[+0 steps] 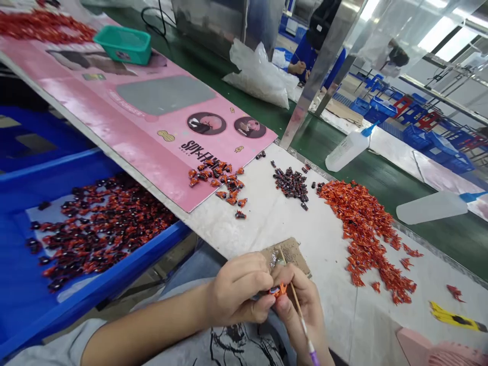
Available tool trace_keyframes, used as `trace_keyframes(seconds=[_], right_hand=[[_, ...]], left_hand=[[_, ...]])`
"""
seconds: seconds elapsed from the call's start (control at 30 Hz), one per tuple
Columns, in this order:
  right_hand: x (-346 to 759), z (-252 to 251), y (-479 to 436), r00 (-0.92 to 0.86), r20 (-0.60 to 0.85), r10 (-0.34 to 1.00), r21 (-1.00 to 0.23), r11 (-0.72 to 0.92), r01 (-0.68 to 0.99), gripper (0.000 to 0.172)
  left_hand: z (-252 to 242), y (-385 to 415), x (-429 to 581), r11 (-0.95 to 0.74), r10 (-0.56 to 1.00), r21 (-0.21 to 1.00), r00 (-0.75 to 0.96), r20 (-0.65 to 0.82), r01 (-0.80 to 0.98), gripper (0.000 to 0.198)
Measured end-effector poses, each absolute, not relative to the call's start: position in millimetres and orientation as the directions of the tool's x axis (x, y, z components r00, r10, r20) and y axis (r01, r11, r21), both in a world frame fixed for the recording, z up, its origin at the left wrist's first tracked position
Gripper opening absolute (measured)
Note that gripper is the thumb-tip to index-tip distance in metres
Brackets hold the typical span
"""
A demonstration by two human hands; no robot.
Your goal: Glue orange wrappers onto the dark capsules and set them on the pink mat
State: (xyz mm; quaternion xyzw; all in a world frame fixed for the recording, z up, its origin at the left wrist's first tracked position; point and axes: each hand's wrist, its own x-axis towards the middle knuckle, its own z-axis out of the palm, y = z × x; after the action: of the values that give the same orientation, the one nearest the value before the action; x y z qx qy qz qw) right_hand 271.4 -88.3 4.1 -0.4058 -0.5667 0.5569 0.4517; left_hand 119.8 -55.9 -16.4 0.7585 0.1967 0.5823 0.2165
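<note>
My left hand (244, 290) pinches a small orange and dark plastic part (277, 290) between thumb and fingers, just above the table's edge. My right hand (305, 305) meets it there, its thumb and fingertips closed against the same part. A thin wooden-handled brush (300, 310) with a purple end rests in the right hand as well. Behind the fingers lies a piece of brown cardboard (303, 254) with shiny wet-looking stuff on it and a thin stick (282, 255). The fingers partly hide the plastic part.
A pile of orange parts (366, 229), small dark parts (292, 183) and joined orange-dark pieces (229, 183) lie on the table. A blue bin (152, 254) of pieces stands left. Two white bottles (345, 152), a yellow cutter (453, 316) and a teal basket (125, 56) are around. A co-worker (305, 61) sits beyond.
</note>
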Motion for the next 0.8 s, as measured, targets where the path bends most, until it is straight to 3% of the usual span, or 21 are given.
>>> trace_keyframes(seconds=[0.07, 0.17, 0.3, 0.57, 0.8], right_hand=[[277, -4, -88, -0.203, 0.097, 0.974, -0.983, 0.126, 0.133, 0.024], [291, -17, -86, 0.005, 0.194, 0.981, -0.942, 0.185, 0.282, 0.028], [323, -25, -86, 0.291, 0.102, 0.951, -0.953, 0.011, 0.301, 0.040], [376, -21, -96, 0.450, 0.071, 0.890, -0.943, -0.087, 0.321, 0.054], [371, -17, -110, 0.390, 0.047, 0.919, -0.957, -0.070, 0.281, 0.050]], left_hand=[[-20, -44, 104, -0.814, 0.580, 0.534, 0.298, 0.758, 0.228, 0.017], [-26, -12, 67, -0.634, 0.742, 0.493, 0.291, 0.603, 0.595, 0.021], [-32, 35, 18, -0.454, 0.822, 0.415, 0.190, 0.537, 0.788, 0.024], [-31, 78, 7, -0.362, 0.882, 0.247, 0.244, 0.404, 0.899, 0.025], [-15, 145, 83, -0.569, 0.819, 0.225, 0.522, 0.238, 0.791, 0.021]])
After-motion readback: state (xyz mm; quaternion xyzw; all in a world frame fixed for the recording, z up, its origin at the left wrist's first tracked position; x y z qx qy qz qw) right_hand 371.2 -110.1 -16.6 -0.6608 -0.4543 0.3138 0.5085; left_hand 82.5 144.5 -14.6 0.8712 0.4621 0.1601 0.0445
